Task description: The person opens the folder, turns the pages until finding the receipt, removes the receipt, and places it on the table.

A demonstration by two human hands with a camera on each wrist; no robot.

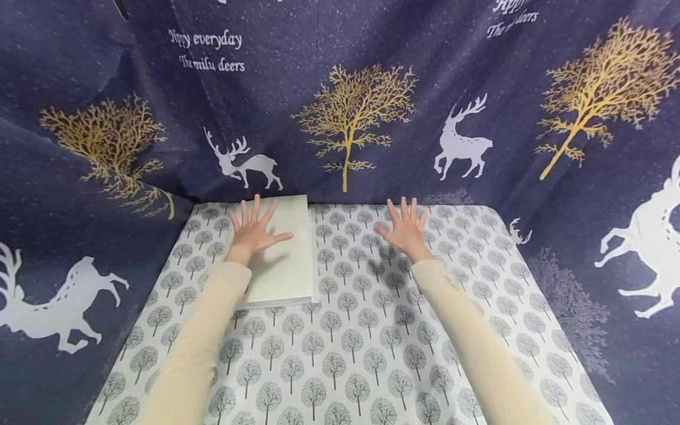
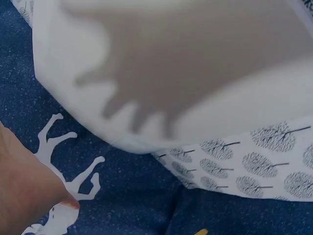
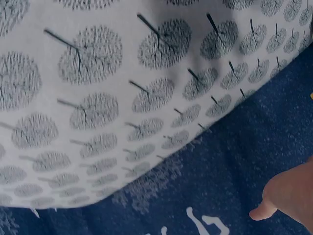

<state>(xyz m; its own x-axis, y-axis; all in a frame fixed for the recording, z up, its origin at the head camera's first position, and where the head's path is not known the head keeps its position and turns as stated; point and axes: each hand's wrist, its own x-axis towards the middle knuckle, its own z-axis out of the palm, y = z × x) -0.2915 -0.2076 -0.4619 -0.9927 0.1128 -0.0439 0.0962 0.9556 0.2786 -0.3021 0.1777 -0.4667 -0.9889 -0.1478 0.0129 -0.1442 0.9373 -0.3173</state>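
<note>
The left hand [image 1: 254, 236] is being held with all fingers straight and spread wide, palm down, above a flat, pale slab [image 1: 289, 262]. A gap is being indicated by the shadow [image 2: 146, 58] that is being cast on the slab, set apart from the hand. Whether a book or a box is being seen cannot be told. The slab is being supported by a white cloth [image 1: 329, 330], at the far left part of the covered surface, with a thin white margin being shown along its right side.

The right hand [image 1: 406, 233] is likewise being held with fingers extended and fanned, above the cloth, to the right of the slab and well apart from it; its thumb is being pointed toward the left hand. Both forearms are being covered by cream sleeves [image 1: 191, 336].

Rows of grey trees are being displayed on the cloth. The work area is being bounded at the back and sides by a dark blue curtain [image 1: 372, 29], on which white deer [image 1: 462, 144], golden trees [image 1: 347, 118] and white lettering [image 1: 209, 50] are being shown.
</note>
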